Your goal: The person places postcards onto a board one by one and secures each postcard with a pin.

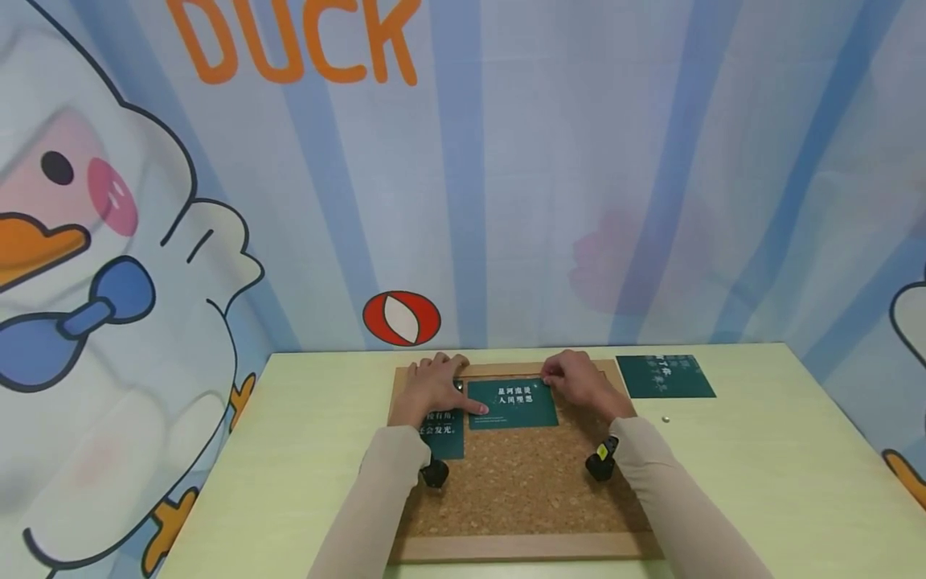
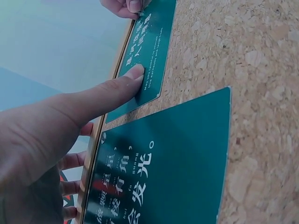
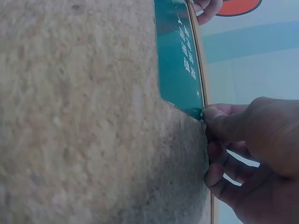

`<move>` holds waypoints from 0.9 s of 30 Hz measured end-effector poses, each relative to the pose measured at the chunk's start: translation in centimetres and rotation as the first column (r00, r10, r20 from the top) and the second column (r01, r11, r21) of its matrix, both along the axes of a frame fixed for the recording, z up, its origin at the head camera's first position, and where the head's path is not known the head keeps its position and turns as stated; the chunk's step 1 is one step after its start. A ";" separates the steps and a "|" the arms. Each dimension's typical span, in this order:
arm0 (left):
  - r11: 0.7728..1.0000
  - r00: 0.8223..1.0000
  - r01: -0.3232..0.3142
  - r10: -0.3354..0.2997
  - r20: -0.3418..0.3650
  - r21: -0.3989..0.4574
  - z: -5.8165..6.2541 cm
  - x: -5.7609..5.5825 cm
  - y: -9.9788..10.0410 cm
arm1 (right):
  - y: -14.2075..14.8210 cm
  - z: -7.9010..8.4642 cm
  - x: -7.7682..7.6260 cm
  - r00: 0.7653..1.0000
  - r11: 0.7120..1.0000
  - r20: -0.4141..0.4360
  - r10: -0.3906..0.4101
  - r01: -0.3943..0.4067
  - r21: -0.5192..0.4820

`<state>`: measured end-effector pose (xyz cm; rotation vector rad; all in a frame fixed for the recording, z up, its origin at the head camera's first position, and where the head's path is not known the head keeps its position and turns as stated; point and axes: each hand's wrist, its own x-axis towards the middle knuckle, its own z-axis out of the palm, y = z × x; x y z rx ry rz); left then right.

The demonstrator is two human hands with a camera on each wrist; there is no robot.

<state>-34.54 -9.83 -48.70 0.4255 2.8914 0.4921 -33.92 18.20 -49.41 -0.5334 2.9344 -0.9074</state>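
Your green card (image 1: 517, 408) lies flat on the corkboard (image 1: 521, 490), along its far frame edge and just right of a second green card (image 2: 187, 135), a narrow gap between them. It is a deep teal, wider than tall, with a glossy face, two rows of white Chinese characters and finer Latin lettering toward the lower left. Your left hand (image 1: 432, 390) grips nothing; its straight thumb presses the card's left part. Your right hand (image 1: 581, 380) pinches a small shiny pin (image 3: 202, 113) at the card's upper right corner.
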 end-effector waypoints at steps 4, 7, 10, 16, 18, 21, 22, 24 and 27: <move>1.000 1.000 0.000 0.000 0.005 0.001 -0.1 0.0 0.1 | 0.2 0.2 -0.5 0.999 0.999 0.023 0.045 -0.045 -0.013; 1.000 1.000 0.003 -0.003 0.003 -0.003 0.0 0.1 0.1 | 0.4 0.7 -0.8 0.996 0.999 0.072 0.052 -0.052 -0.005; 1.000 1.000 0.004 -0.004 0.005 0.004 0.0 0.2 0.2 | 0.5 1.3 -1.2 0.987 0.999 0.156 0.036 -0.038 0.012; 1.000 1.000 0.005 -0.005 0.012 0.029 0.2 0.4 0.2 | 0.0 2.1 -2.2 0.951 0.998 0.305 -0.054 0.037 0.059; 0.999 1.000 0.003 -0.004 0.012 0.032 0.2 0.4 0.2 | -0.4 2.3 -2.3 0.942 0.995 0.327 -0.078 0.054 0.080; 1.000 1.000 0.000 0.000 0.006 0.025 0.1 0.4 0.1 | -0.9 2.7 -2.4 0.936 0.991 0.339 -0.096 0.060 0.117; 1.000 1.000 0.000 0.000 0.004 0.022 0.1 0.3 0.1 | -1.1 2.8 -2.4 0.935 0.990 0.341 -0.099 0.058 0.129; 1.000 1.000 -0.002 0.002 0.002 0.012 0.0 0.2 0.0 | -1.4 3.0 -2.5 0.932 0.986 0.345 -0.112 0.061 0.155; 1.000 1.000 -0.002 0.002 0.001 0.006 -0.1 0.1 0.0 | -1.8 3.1 -2.7 0.924 0.979 0.355 -0.140 0.077 0.187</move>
